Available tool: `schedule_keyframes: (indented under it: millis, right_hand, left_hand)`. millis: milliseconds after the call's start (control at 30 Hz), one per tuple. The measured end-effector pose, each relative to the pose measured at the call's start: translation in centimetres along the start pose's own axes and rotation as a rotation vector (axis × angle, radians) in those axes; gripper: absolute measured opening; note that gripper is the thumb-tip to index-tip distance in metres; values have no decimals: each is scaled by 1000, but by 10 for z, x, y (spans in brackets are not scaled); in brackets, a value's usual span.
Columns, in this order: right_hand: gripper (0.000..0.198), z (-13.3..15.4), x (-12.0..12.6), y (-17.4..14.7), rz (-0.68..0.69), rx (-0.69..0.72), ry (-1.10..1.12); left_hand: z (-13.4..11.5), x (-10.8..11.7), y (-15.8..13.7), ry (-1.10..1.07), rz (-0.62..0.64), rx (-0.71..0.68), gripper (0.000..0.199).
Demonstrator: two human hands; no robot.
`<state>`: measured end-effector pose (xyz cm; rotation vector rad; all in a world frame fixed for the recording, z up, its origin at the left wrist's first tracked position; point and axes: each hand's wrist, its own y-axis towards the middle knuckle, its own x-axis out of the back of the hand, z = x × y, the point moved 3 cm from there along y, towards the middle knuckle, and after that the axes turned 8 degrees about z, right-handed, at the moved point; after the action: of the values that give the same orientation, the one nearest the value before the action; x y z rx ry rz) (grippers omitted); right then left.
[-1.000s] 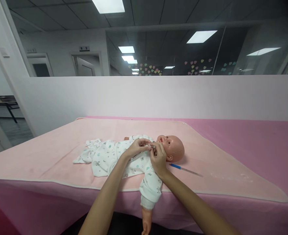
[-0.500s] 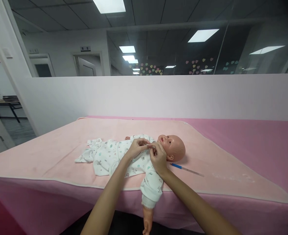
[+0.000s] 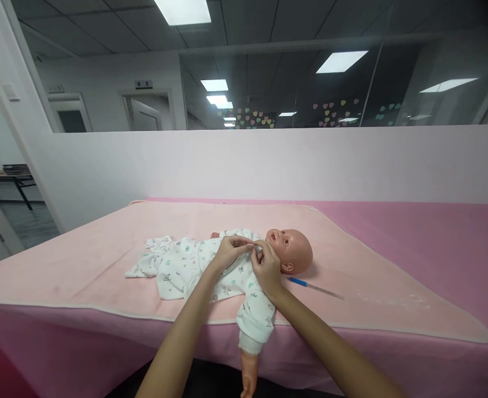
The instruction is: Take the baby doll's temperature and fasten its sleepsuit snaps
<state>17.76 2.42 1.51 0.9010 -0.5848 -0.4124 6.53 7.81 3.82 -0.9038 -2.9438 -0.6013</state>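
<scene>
A baby doll (image 3: 295, 250) lies on its back, its head to the right, dressed in a white printed outfit (image 3: 175, 265). One of its arms (image 3: 250, 369) hangs over the near edge. Above the doll's upper chest, close to its chin, my left hand (image 3: 232, 251) and my right hand (image 3: 267, 266) meet at the fingertips. Both are closed in a pinch. What lies between the fingers is too small to make out. Just right of my right wrist rests a thin blue-and-clear stick (image 3: 316, 288), apart from both hands.
A peach mat (image 3: 86, 243) covers much of the pink-covered table (image 3: 446, 249). Behind the table stands a white low wall (image 3: 277, 166) with glass above it. To the far left, a desk (image 3: 9, 177) shows through an opening.
The view has shifted very slightly. My fingers have drawn a little closer together at the doll's chest; the doll and the stick stay where they were.
</scene>
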Motion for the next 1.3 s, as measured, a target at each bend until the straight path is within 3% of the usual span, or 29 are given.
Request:
schedule_keyframes:
  millis: [400,800,1300]
  right_hand:
    - [19,1,1,0,24,-29,1]
    - [18,-5,-1,-1,25,-49,35]
    - [17,1,1,-1,50,-12,36]
  left_hand:
    - [-7,-2,-3,79,23,7,25]
    - [-9,-4,-2,50,75,-18,21]
    - [-9,-4,-2,-28,51,5,20]
